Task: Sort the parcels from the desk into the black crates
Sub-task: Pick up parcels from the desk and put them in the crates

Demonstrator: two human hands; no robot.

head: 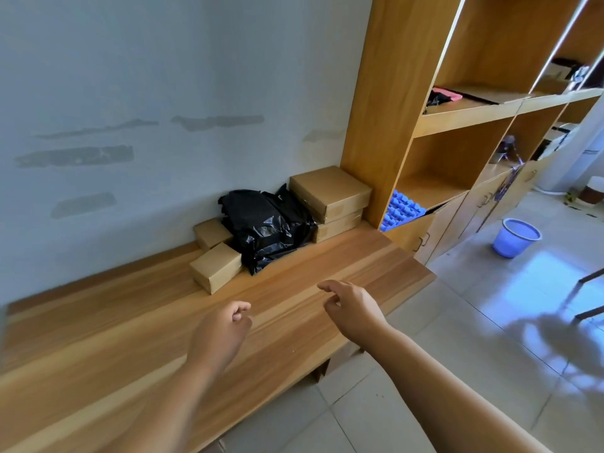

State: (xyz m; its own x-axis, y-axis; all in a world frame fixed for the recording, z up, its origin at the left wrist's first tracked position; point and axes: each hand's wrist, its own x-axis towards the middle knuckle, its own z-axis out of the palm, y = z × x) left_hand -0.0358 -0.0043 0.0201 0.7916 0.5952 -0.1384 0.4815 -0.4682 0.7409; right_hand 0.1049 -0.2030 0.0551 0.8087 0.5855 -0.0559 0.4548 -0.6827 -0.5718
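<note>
Head view: at lower centre the left hand (222,328) is held over the wooden desk (98,348) with fingers loosely curled, grasping nothing; just right of it the right hand (351,305) is likewise relaxed and empty; the parcels (271,220), cardboard boxes and black bags, are piled mid-frame against the wall beside the shelving (457,119)

Hidden and cut-off parts around the bags (266,228)

Behind the bags, one box (211,232) shows only its left end, and the lower boxes (336,225) right of the bags are mostly covered by the top box (330,191). Right of the bags, a blue tray (402,210) sits half inside the cabinet (425,230). Far right of them, shelf items (570,73) are too blurred to name, and the desk (98,338) runs off the left edge.
</note>
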